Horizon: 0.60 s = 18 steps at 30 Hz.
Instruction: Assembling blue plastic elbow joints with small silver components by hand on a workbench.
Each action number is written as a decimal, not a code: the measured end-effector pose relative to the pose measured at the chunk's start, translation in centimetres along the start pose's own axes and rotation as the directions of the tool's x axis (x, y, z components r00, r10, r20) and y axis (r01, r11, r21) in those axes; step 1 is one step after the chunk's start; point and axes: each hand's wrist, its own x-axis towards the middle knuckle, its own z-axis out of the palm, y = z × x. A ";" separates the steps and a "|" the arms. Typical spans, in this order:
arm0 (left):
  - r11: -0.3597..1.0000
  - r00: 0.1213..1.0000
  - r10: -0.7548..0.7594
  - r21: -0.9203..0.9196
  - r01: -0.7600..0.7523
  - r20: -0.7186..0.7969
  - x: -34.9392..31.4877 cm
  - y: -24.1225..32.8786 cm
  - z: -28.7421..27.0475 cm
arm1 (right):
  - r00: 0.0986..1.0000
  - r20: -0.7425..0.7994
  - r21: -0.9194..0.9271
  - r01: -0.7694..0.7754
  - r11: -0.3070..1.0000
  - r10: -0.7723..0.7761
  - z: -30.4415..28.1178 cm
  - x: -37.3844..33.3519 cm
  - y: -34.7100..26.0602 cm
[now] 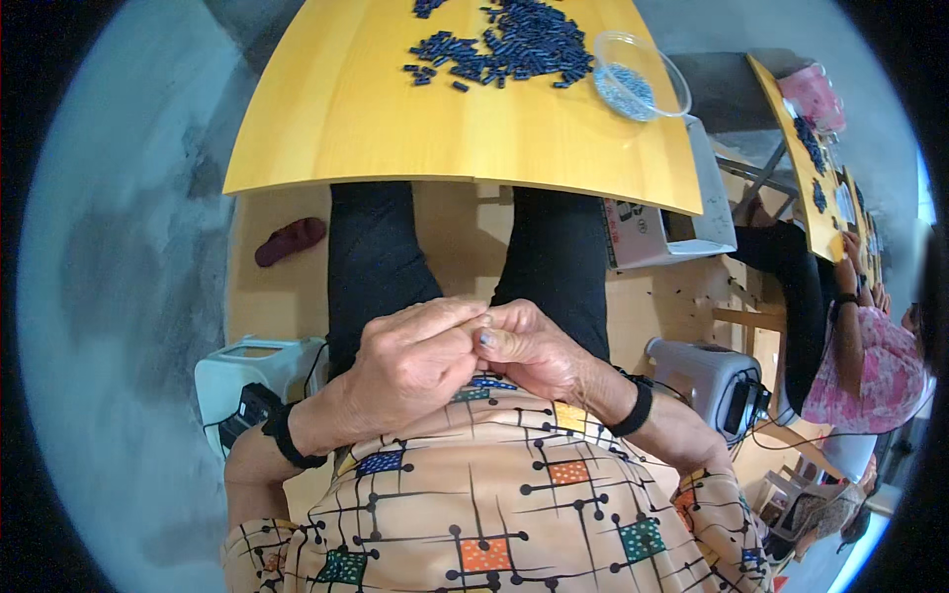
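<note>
My left hand [420, 356] and my right hand [534, 346] meet in front of my waist, above my lap. Both are closed, their fingertips pinched together and touching. At the tip of my right thumb shows a tiny pale-blue piece [485, 338], too small to name more closely. Whatever else lies between the fingers is hidden. Beyond the hands, many short dark-blue tube-like pieces [534, 44] lie heaped on the yellow tabletop [395, 133]. At its right edge stands a round clear plastic tub [674, 84] with small light-blue pieces [625, 91] in it.
The table's near edge crosses over my knees. Under its right side sits an open carton [643, 232]. A dark red slipper [290, 242] lies on the floor at left. Stools [262, 361] flank me. At right, another person [865, 366] sits at a second yellow table [791, 148].
</note>
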 end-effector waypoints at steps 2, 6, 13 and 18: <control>0.997 0.997 -0.073 0.019 0.073 0.005 0.1 0.0 0.0 | 0.999 0.024 -0.011 0.025 1.000 -0.025 0.1 -0.1 0.0; 0.998 0.999 -0.051 0.022 0.051 0.013 0.5 0.0 0.0 | 0.996 0.059 0.001 0.069 0.998 -0.069 0.3 -0.2 0.0; 0.998 0.996 -0.054 0.029 0.052 0.068 1.0 0.3 0.2 | 0.998 0.048 0.057 0.037 0.998 -0.040 -0.6 -0.3 0.3; 0.998 0.998 -0.026 0.059 0.022 0.059 1.1 -0.4 0.8 | 0.998 0.001 0.072 0.068 0.995 -0.069 -1.0 -0.1 0.7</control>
